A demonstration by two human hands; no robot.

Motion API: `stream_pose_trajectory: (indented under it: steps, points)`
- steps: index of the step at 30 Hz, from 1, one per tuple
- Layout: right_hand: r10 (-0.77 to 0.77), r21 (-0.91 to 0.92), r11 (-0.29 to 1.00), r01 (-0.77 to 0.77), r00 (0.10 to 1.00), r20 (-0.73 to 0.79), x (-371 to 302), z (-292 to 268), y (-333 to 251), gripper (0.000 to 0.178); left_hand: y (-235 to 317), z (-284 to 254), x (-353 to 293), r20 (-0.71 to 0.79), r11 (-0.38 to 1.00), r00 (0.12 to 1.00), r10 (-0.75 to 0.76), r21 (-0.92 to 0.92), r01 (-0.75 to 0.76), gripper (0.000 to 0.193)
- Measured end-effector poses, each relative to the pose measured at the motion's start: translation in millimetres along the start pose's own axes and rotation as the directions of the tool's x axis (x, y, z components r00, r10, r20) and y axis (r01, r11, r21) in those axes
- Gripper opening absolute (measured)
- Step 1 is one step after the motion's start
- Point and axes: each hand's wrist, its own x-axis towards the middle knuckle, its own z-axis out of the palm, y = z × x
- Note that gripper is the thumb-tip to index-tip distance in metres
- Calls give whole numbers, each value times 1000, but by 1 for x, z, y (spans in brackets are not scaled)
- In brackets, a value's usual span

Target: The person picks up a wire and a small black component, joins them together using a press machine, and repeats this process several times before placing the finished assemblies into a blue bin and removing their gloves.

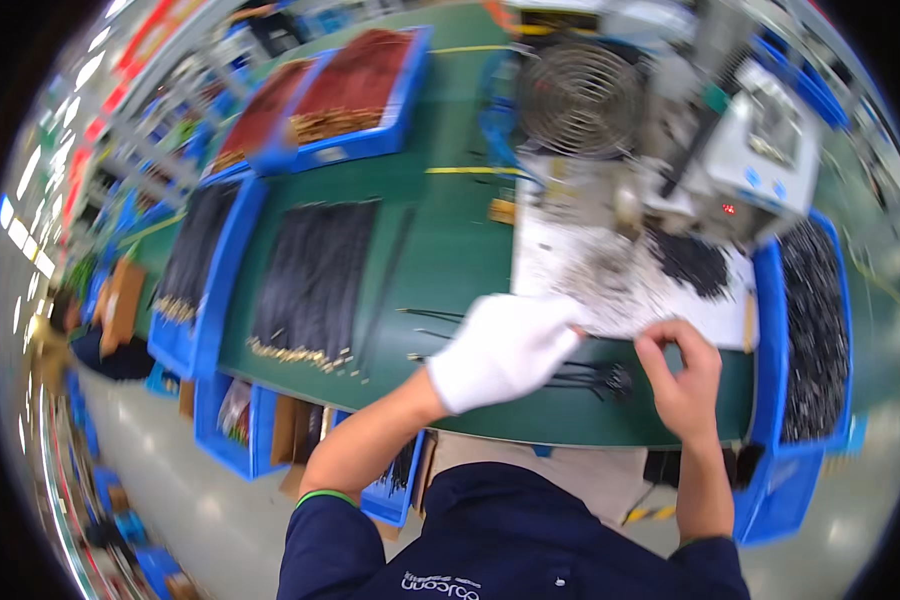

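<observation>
My left hand (510,350), in a white glove, is closed with its fingertips pinched at the front edge of the white sheet (540,270). A thin black cable (610,338) spans the short gap to my right hand (685,375), which is bare and pinches with thumb and forefinger. Beneath the left hand lie several black cables, their brass-coloured ends (415,357) poking out to its left. Their dark ends bunch together (615,381) between the two hands. What sits inside the gloved fingers is hidden.
A grey-white machine (765,150) and round fan (582,98) stand behind the sheet, near a heap of small black pieces (695,265). A blue bin (765,340) of black parts is at right. Black cables (315,275) lie in rows left; blue trays (400,125) hold reddish-brown bundles.
</observation>
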Motion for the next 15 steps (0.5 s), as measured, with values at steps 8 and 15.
stream_pose_trajectory:
  steps: [8, 15]
  points:
    - [88, -397, 909, -125, 990, -112, 31, -67, 47, 15, -34, 22, 38, 59, 994, 996, -70, -82, 75, 14]
    - [104, -590, 800, -110, 994, -44, 45, -70, 70, 17, -30, 39, 38, 105, 969, 974, -200, -129, 212, 16]
